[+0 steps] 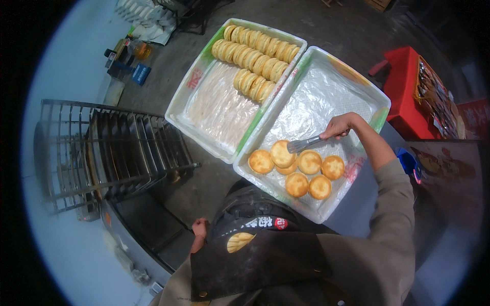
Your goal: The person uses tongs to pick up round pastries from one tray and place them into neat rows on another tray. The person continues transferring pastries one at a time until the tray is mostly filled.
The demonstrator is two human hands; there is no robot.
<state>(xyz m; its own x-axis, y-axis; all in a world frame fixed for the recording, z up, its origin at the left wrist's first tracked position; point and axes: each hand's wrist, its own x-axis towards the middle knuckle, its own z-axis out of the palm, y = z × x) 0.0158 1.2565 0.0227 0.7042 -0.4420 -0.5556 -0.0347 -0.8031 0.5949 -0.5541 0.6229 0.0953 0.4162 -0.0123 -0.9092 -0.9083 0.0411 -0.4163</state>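
Observation:
My right hand (338, 126) is closed around the handle of metal tongs (306, 144) with a slotted, flared end. That end touches a round golden cake (282, 153), which lies partly over another cake (287, 168). Several more flat round cakes, browned on top, lie around it, such as one cake (320, 187) at the near edge. All are in the near part of a white foam box (275, 192) lined with clear plastic. My left hand (200, 227) hangs low beside my dark apron (250, 265), its fingers curled, with nothing visible in them.
A second foam box (176, 120) adjoins on the left, with cakes (255, 61) standing on edge in rows. Left of it is a metal rack (122, 153) holding dark trays. At the right stand a red container (406, 92) and a grey surface (357, 204).

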